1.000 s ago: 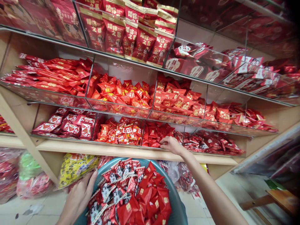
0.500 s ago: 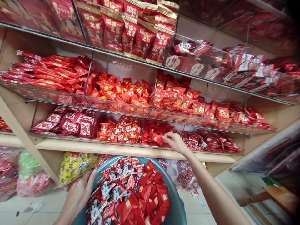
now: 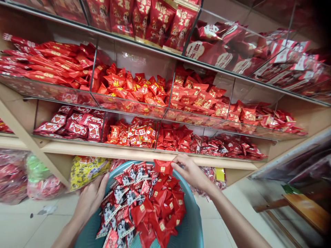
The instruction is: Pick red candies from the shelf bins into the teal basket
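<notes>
A teal plastic basket (image 3: 195,206) stands below the shelves, holding red candy packets (image 3: 165,203) on its right side and red, black and white printed packets (image 3: 126,196) on its left. My left hand (image 3: 91,196) grips the basket's left rim; part of its fingers is hidden. My right hand (image 3: 190,172) is over the far right rim. Its thumb and fingers pinch the corner of a red candy packet (image 3: 163,167) with a gold print. This packet hangs just above the others in the basket.
Glass-fronted shelves (image 3: 134,109) with divided bins of red packets rise ahead. The wooden lower ledge (image 3: 85,150) runs close behind the basket. A yellow bag (image 3: 88,171) and clear bags of sweets (image 3: 12,175) lie beneath. At right stands a wooden stool (image 3: 307,210).
My right hand has come down from the lowest shelf bin to the basket's rim, bringing a red candy packet. My left hand stays at the basket's rim. The view has shifted slightly.
</notes>
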`<state>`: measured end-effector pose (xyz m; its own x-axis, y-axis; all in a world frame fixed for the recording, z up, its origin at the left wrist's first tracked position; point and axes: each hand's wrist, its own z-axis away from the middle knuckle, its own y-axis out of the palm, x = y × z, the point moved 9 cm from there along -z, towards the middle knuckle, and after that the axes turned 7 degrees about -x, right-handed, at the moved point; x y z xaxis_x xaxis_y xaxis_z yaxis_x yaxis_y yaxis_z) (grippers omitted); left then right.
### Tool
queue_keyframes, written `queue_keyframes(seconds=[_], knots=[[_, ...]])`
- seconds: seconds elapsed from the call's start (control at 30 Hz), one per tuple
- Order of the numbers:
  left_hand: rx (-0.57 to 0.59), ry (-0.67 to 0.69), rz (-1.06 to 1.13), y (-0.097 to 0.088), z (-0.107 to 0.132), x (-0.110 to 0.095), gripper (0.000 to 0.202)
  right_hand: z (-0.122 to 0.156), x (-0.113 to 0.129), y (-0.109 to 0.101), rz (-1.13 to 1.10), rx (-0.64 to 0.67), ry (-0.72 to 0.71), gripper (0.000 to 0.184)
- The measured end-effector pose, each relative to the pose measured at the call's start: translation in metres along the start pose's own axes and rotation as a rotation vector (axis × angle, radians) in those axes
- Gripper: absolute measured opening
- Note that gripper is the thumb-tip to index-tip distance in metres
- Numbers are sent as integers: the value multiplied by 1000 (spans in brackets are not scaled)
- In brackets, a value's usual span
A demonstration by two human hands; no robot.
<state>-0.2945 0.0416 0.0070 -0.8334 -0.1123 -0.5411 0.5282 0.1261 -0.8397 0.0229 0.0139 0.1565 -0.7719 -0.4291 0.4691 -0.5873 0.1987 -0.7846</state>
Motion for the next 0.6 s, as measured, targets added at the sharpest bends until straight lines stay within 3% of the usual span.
queue_keyframes(seconds=[0.37,0.6], knots=[[10,-1,8,-1,2,-3,52,32,24,65,157,426,-105,22],[0,-6,6,-2,2,-2,53,33,28,102,319,576,-108,22]])
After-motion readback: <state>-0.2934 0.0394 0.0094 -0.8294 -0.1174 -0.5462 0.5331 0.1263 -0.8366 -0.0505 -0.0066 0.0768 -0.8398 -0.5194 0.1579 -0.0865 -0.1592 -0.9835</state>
